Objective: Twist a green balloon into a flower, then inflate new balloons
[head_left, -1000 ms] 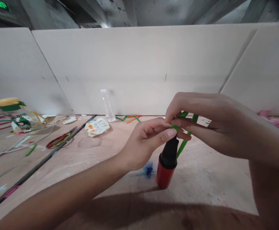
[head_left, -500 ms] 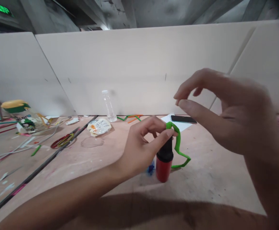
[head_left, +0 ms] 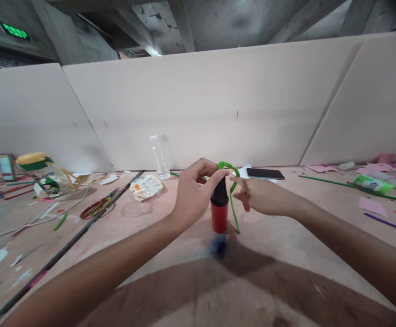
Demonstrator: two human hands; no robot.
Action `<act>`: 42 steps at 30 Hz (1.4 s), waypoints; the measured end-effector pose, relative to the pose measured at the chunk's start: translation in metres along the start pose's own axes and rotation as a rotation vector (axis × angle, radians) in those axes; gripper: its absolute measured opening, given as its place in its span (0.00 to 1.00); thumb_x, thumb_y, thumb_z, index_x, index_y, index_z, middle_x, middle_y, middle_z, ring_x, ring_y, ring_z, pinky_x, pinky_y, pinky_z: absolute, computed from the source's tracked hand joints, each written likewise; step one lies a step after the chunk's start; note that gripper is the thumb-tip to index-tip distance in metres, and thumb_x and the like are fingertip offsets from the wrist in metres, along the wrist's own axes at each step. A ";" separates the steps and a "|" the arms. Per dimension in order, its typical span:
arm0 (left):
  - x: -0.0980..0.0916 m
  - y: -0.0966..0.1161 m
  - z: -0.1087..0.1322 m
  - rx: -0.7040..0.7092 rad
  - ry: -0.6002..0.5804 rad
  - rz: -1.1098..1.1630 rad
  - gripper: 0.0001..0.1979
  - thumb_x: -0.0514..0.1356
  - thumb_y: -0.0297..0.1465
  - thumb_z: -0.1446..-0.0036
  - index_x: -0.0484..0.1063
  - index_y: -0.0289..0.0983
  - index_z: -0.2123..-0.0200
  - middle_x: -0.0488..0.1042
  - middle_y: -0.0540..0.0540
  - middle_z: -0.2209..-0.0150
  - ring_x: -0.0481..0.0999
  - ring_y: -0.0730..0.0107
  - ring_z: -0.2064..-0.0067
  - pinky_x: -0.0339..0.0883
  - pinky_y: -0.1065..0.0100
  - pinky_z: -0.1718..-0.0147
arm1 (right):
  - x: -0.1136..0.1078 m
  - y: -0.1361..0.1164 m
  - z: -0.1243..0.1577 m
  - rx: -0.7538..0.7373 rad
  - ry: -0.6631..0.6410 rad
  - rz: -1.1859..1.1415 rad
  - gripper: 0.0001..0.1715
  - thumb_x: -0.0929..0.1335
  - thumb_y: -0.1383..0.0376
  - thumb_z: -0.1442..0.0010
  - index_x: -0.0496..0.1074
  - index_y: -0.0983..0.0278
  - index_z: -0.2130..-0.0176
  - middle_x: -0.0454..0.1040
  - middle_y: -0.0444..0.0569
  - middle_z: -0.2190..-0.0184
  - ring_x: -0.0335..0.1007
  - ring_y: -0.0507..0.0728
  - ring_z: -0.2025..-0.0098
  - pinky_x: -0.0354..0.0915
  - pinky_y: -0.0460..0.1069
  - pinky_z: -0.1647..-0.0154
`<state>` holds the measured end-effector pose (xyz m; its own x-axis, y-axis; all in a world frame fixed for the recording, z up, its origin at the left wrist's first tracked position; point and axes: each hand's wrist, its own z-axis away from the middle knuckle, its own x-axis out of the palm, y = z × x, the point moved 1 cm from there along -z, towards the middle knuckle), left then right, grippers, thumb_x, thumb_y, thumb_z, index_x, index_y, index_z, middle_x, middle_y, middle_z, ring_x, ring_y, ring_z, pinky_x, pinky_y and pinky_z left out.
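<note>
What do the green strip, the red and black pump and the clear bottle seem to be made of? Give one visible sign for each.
Green strip: likely soft rubber, matte; it bends limply over the nozzle.
Red and black pump: probably hard plastic; smooth, evenly coloured.
Clear bottle: thin transparent plastic; the wall shows through it.

Pale plywood tabletop (head_left: 303, 254), scuffed, dusty. Tall off-white partition boards (head_left: 191, 104) along table's far edge. Above, bare grey concrete ceiling (head_left: 218, 22); green lit sign (head_left: 14, 32) top left. Dim light.
</note>
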<state>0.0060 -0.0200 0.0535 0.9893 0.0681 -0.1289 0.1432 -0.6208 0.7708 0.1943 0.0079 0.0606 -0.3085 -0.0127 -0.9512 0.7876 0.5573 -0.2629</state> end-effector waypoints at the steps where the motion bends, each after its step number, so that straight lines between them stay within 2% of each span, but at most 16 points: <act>1: 0.000 0.000 0.000 -0.007 -0.012 0.000 0.12 0.65 0.40 0.40 0.73 0.37 0.67 0.82 0.45 0.64 0.81 0.65 0.61 0.68 0.70 0.70 | -0.001 0.004 -0.006 0.000 0.014 -0.007 0.18 0.64 0.64 0.33 0.73 0.68 0.48 0.80 0.51 0.72 0.74 0.57 0.73 0.60 0.49 0.72; 3: -0.001 0.000 0.001 -0.011 -0.031 -0.003 0.11 0.65 0.39 0.40 0.73 0.37 0.67 0.82 0.46 0.65 0.80 0.67 0.62 0.68 0.70 0.69 | -0.009 0.005 -0.015 -0.028 0.061 -0.010 0.16 0.62 0.65 0.32 0.74 0.67 0.50 0.81 0.54 0.66 0.76 0.58 0.67 0.62 0.49 0.68; 5: -0.001 -0.001 0.000 -0.001 -0.040 -0.012 0.10 0.65 0.38 0.39 0.74 0.37 0.66 0.81 0.47 0.65 0.79 0.69 0.64 0.68 0.71 0.69 | -0.019 -0.002 -0.022 -0.102 0.100 -0.002 0.13 0.63 0.65 0.32 0.76 0.65 0.56 0.81 0.54 0.61 0.76 0.59 0.61 0.63 0.49 0.63; 7: -0.001 -0.002 0.000 0.005 -0.037 -0.022 0.08 0.65 0.37 0.39 0.75 0.38 0.65 0.79 0.48 0.66 0.79 0.70 0.64 0.69 0.72 0.69 | -0.027 -0.011 -0.025 -0.167 0.143 0.030 0.10 0.64 0.67 0.35 0.76 0.63 0.62 0.81 0.53 0.61 0.75 0.59 0.59 0.62 0.50 0.61; 13: -0.003 -0.001 -0.006 -0.006 -0.046 -0.087 0.02 0.64 0.29 0.41 0.74 0.38 0.64 0.79 0.49 0.63 0.79 0.70 0.64 0.69 0.72 0.69 | -0.032 -0.028 -0.021 -0.144 0.230 -0.059 0.09 0.64 0.71 0.40 0.73 0.61 0.68 0.79 0.43 0.67 0.73 0.56 0.64 0.60 0.49 0.65; 17: -0.011 0.002 -0.015 0.029 -0.127 -0.223 0.06 0.65 0.28 0.45 0.75 0.39 0.62 0.80 0.48 0.62 0.80 0.68 0.61 0.69 0.71 0.69 | -0.034 -0.021 -0.016 -0.145 0.273 -0.117 0.09 0.65 0.71 0.40 0.73 0.60 0.69 0.77 0.42 0.71 0.71 0.55 0.68 0.61 0.49 0.65; 19: -0.018 0.003 -0.020 0.111 -0.166 -0.320 0.04 0.64 0.28 0.45 0.74 0.38 0.64 0.80 0.49 0.64 0.79 0.69 0.64 0.68 0.69 0.69 | -0.034 -0.018 -0.015 -0.200 0.354 -0.154 0.08 0.65 0.71 0.40 0.72 0.61 0.68 0.76 0.42 0.72 0.70 0.53 0.70 0.62 0.49 0.66; 21: -0.024 0.006 -0.025 0.242 -0.207 -0.423 0.01 0.62 0.29 0.44 0.73 0.38 0.67 0.77 0.51 0.71 0.74 0.72 0.70 0.64 0.68 0.70 | -0.034 -0.016 -0.015 -0.325 0.476 -0.194 0.08 0.65 0.72 0.39 0.71 0.61 0.67 0.75 0.42 0.73 0.69 0.52 0.72 0.62 0.48 0.68; 25: -0.034 0.017 -0.031 0.539 -0.226 -0.624 0.05 0.60 0.26 0.46 0.69 0.36 0.74 0.69 0.53 0.78 0.66 0.74 0.76 0.59 0.67 0.74 | -0.029 -0.015 -0.012 -0.572 0.682 -0.170 0.08 0.66 0.75 0.40 0.69 0.61 0.65 0.72 0.42 0.74 0.67 0.52 0.73 0.62 0.48 0.71; 28: -0.035 0.023 -0.032 0.714 -0.238 -0.758 0.06 0.60 0.23 0.46 0.70 0.36 0.74 0.71 0.51 0.79 0.65 0.74 0.77 0.56 0.67 0.76 | -0.022 -0.013 -0.008 -0.606 0.747 -0.040 0.10 0.69 0.75 0.42 0.68 0.61 0.64 0.74 0.43 0.72 0.70 0.54 0.71 0.65 0.50 0.69; 30: -0.035 0.023 -0.031 0.764 -0.249 -0.798 0.05 0.60 0.21 0.45 0.72 0.36 0.71 0.73 0.51 0.78 0.66 0.73 0.77 0.56 0.66 0.76 | -0.017 -0.011 -0.007 -0.616 0.774 0.029 0.11 0.69 0.76 0.43 0.68 0.61 0.63 0.77 0.44 0.70 0.73 0.55 0.69 0.66 0.50 0.67; 35: -0.031 0.016 -0.027 0.710 -0.216 -0.781 0.06 0.61 0.21 0.44 0.74 0.36 0.65 0.73 0.52 0.76 0.69 0.73 0.75 0.60 0.67 0.73 | -0.012 -0.006 -0.008 -0.590 0.788 0.060 0.12 0.70 0.76 0.42 0.69 0.61 0.62 0.79 0.45 0.69 0.76 0.55 0.67 0.68 0.50 0.65; 42: -0.028 0.011 -0.027 0.677 -0.241 -0.766 0.05 0.61 0.22 0.41 0.74 0.36 0.65 0.71 0.53 0.77 0.66 0.75 0.76 0.58 0.68 0.74 | -0.010 -0.007 -0.008 -0.560 0.754 -0.004 0.10 0.68 0.76 0.39 0.69 0.61 0.62 0.79 0.44 0.69 0.78 0.54 0.66 0.70 0.49 0.64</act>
<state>-0.0198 -0.0078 0.0824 0.5987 0.5159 -0.6127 0.6097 -0.7896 -0.0692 0.1872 0.0109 0.0732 -0.7292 0.4162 -0.5432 0.4745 0.8795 0.0369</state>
